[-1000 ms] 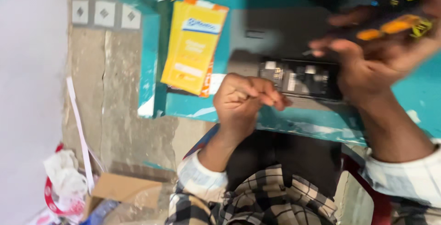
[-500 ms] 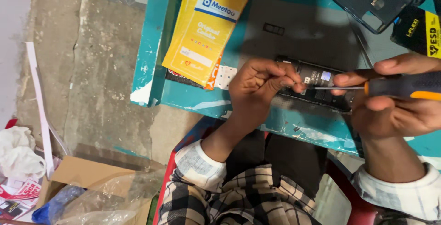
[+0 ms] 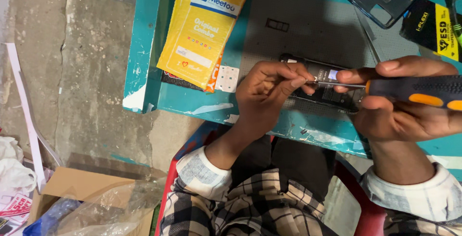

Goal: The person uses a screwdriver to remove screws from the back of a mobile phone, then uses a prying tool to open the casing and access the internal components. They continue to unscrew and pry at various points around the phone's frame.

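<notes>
Seen from above, a person sits at a teal table point(image 3: 144, 48). An opened phone point(image 3: 327, 89) lies at centre right of the frame, its long axis running left to right, directly under both hands. The left hand point(image 3: 267, 96), at centre, pinches its fingertips together at the screwdriver's tip, over the phone's upper left part. The right hand point(image 3: 399, 106), at the right edge, grips a black-and-orange screwdriver point(image 3: 414, 90), its shaft lying level and pointing left toward that pinch. A yellow packet point(image 3: 204, 26) lies at upper centre.

Bright, even overhead light; soft shadows, mostly sharp, slight blur at edges.
</notes>
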Available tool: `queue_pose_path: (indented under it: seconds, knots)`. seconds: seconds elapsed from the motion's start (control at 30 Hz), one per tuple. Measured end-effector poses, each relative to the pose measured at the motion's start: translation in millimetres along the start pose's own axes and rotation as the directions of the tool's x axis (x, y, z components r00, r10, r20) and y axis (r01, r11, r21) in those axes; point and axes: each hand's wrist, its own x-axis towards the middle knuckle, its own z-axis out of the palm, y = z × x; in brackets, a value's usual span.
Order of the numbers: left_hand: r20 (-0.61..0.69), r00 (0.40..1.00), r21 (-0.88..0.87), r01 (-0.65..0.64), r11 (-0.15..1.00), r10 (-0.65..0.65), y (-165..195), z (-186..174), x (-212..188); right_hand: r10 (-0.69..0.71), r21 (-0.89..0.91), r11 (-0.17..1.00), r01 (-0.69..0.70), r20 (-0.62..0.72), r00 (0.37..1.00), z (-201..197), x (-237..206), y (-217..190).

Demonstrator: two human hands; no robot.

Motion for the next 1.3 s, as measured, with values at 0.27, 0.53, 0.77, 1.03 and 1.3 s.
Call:
queue_pose_path:
  seconds: [0.27, 0.53, 0.77, 1.03, 1.3]
  knots:
    - [0.012, 1.0, 0.021, -0.024, 0.999, 0.024, -2.8, 0.6, -0.5, -0.068, 0.027, 0.997, 0.068, 0.01, 0.998, -7.2, -1.8, 10.1]
    - [0.016, 0.998, 0.151, -0.059, 0.987, 0.057, 4.5, 2.2, 4.0, -0.126, 0.027, 0.992, 0.124, 0.158, 0.979, -6.7, 8.7, 4.2]
    - [0.173, 0.98, 0.662, -0.187, 0.726, 0.095, 23.1, -8.6, 12.0, -0.167, -0.171, 0.952, 0.255, 0.408, 0.897, -2.8, 25.4, 4.5]
    - [0.374, 0.926, 0.778, -0.341, 0.528, 0.046, 33.8, -23.4, 25.9, 0.092, -0.367, 0.928, 0.066, 0.397, 0.913, 9.5, 25.7, -16.4]
    - [0.514, 0.857, 0.727, -0.452, 0.517, 0.027, 33.3, -32.7, 22.9, 0.037, -0.412, 0.91, 0.051, 0.204, 0.978, 11.4, -16.5, -11.0]
